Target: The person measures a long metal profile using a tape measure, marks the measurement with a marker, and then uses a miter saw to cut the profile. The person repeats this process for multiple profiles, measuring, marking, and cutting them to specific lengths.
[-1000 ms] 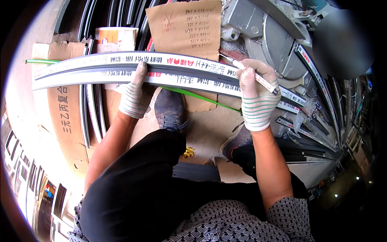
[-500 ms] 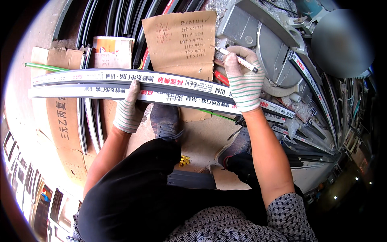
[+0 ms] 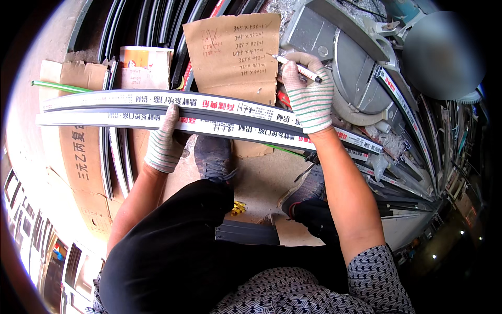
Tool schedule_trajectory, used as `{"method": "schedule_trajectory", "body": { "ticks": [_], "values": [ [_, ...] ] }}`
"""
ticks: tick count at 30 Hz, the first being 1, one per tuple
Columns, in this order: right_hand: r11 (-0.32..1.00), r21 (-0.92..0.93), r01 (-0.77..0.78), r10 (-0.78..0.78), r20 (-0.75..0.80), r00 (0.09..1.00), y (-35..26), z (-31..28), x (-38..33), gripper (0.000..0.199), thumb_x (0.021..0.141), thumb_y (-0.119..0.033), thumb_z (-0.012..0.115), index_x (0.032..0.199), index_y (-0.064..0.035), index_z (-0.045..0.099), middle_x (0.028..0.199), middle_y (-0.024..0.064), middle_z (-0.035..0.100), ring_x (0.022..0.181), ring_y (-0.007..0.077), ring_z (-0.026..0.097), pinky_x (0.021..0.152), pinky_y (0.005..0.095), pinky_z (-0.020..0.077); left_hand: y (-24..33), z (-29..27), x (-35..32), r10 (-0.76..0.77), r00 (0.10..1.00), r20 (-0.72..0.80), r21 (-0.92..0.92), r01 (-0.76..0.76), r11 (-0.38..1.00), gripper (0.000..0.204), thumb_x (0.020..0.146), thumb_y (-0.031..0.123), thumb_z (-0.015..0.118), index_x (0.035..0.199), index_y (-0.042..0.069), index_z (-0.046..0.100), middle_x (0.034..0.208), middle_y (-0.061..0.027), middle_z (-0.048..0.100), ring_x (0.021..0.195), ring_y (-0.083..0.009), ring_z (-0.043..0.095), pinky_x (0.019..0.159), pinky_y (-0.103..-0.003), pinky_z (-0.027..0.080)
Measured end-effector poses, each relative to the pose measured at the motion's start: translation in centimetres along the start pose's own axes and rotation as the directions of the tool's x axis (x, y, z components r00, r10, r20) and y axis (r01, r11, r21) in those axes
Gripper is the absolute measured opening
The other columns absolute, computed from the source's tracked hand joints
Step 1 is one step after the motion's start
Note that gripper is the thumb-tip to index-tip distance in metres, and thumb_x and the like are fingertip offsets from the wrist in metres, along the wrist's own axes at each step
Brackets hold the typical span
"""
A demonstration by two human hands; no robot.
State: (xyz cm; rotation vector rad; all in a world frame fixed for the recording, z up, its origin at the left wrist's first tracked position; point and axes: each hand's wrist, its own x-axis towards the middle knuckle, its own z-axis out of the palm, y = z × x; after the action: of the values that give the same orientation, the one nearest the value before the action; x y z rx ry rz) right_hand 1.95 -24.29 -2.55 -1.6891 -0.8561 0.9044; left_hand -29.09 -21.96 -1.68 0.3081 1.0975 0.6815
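White pen (image 3: 308,74) over cardbd (image 3: 225,78), R hand (image 3: 309,99) shifted L

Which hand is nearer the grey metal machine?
Right. The right hand, holding a pen, is immediately left of the machine in view; the left hand is farther left and lower, gripping the long strips.

Handwritten figures (image 3: 250,49) on cardboard (image 3: 230,86), printed characters (image 3: 225,107) on strips (image 3: 125,98), on carton (image 3: 85,191)

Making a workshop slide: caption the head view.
Gloved left hand grips labelled metal profile stock; gloved right hand points a white pen toward handwritten cardboard.
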Motion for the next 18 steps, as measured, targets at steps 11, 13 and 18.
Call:
{"method": "schedule_trajectory", "body": {
  "ticks": [11,13,18],
  "values": [
    [0.995,0.025,0.093,-0.092,-0.032,0.995,-0.1,0.4,0.8,0.015,0.094,-0.006,0.071,0.109,-0.0040,0.070,0.096,0.0048,0.073,0.089,0.0105,0.069,0.081,0.0281,0.0581,0.0,0.1,0.1,-0.014,1.000,-0.012,0.017,0.014,1.000,0.038,0.100,0.032,0.070,0.126,0.006,0.062,0.118,-0.0063,0.068,0.111,-0.0171,0.065,0.102,-0.035,0.052],
    [0.994,-0.048,0.099,-0.101,-0.026,0.995,-0.3,0.5,1.1,0.014,0.094,-0.007,0.073,0.108,-0.0049,0.071,0.096,0.0052,0.074,0.088,0.0107,0.070,0.081,0.0283,0.0583,0.0,-0.1,0.1,-0.011,1.000,-0.003,0.015,0.011,1.000,0.038,0.100,0.032,0.070,0.126,0.006,0.062,0.117,-0.0063,0.068,0.111,-0.0171,0.065,0.102,-0.035,0.052],
    [0.996,-0.047,0.080,-0.081,-0.020,0.996,0.3,0.7,1.6,0.015,0.093,-0.009,0.074,0.108,-0.0066,0.073,0.098,0.0070,0.075,0.088,0.0125,0.071,0.081,0.0297,0.0584,0.0,0.0,0.2,-0.010,1.000,-0.002,0.008,0.010,1.000,0.037,0.100,0.032,0.070,0.126,0.006,0.062,0.117,-0.0063,0.068,0.111,-0.0171,0.065,0.102,-0.035,0.052]
  ]
}}
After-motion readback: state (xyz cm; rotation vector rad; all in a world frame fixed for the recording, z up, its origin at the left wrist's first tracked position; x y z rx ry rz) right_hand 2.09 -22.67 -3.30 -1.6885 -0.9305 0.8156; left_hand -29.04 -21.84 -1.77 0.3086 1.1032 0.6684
